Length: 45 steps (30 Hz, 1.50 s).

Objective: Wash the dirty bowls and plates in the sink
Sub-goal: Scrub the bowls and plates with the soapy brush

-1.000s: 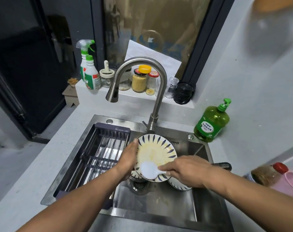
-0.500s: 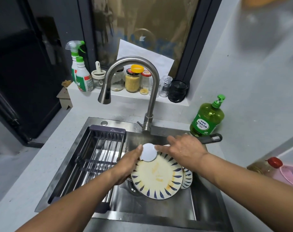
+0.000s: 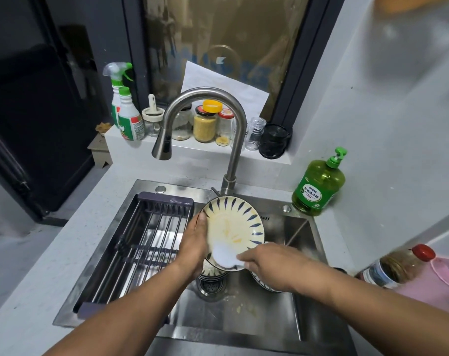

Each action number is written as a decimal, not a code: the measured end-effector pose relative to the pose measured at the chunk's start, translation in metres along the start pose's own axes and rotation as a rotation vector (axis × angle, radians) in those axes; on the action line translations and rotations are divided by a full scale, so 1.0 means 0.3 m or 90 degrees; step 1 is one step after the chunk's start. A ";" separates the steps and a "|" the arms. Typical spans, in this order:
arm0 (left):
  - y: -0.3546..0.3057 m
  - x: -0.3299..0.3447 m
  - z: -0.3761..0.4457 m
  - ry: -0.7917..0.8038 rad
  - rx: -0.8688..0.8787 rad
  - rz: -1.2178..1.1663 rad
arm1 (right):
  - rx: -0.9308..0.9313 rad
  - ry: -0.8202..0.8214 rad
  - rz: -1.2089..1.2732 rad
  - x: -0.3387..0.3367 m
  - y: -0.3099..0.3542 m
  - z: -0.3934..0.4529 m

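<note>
A cream plate [image 3: 232, 222] with blue leaf marks on its rim and yellow smears stands tilted above the steel sink [image 3: 244, 312]. My left hand [image 3: 193, 244] grips its left edge. My right hand [image 3: 272, 268] holds a white round scrubber [image 3: 224, 256] against the plate's lower part. Under the hands lie more patterned dishes: one [image 3: 213, 271] over the drain and another [image 3: 263, 285] partly hidden below my right hand.
A dark drying rack [image 3: 146, 242] spans the sink's left half. The curved tap [image 3: 205, 119] arches over the basin. Green dish soap [image 3: 318, 186] stands at the right rim. Jars and spray bottles [image 3: 123, 106] line the ledge. A red-capped bottle [image 3: 395, 268] sits at right.
The plate tipped up toward me again. My right hand brought the scrubber from the plate's top edge down to its lower part.
</note>
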<state>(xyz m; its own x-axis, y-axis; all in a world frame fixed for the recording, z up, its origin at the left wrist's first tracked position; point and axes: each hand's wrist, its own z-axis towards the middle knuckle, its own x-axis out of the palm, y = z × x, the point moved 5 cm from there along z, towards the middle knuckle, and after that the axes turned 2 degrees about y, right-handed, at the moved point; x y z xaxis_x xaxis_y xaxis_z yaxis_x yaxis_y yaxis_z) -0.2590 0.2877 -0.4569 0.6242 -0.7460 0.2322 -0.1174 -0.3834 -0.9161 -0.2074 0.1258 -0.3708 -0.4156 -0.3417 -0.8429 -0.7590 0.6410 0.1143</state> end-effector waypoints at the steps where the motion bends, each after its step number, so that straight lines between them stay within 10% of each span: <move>1: -0.009 0.012 -0.020 -0.008 -0.030 -0.052 | -0.012 -0.012 0.036 -0.005 0.010 0.013; 8: 0.031 0.041 -0.056 0.034 -0.230 -0.233 | -0.044 -0.045 0.072 -0.015 0.038 0.013; 19: 0.020 -0.024 -0.069 0.028 -0.148 -0.087 | 0.139 -0.039 -0.234 -0.104 -0.049 -0.062; 35: -0.040 -0.095 -0.053 -0.030 -0.144 0.069 | -0.042 -0.005 -0.208 -0.089 -0.069 -0.023; 41: -0.097 -0.095 -0.066 0.039 -0.147 0.177 | 0.095 -0.229 0.286 -0.083 -0.161 0.011; 45: -0.104 -0.072 -0.073 0.066 -0.168 0.115 | 0.184 -0.171 0.612 0.011 -0.145 0.058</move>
<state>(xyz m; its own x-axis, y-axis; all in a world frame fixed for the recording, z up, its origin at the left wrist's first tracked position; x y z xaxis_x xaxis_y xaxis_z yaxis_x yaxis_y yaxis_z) -0.2857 0.3039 -0.4263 0.4952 -0.8607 0.1186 -0.4234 -0.3583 -0.8321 -0.1669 0.1088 -0.3877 -0.6292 0.5431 -0.5560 -0.0026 0.7139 0.7002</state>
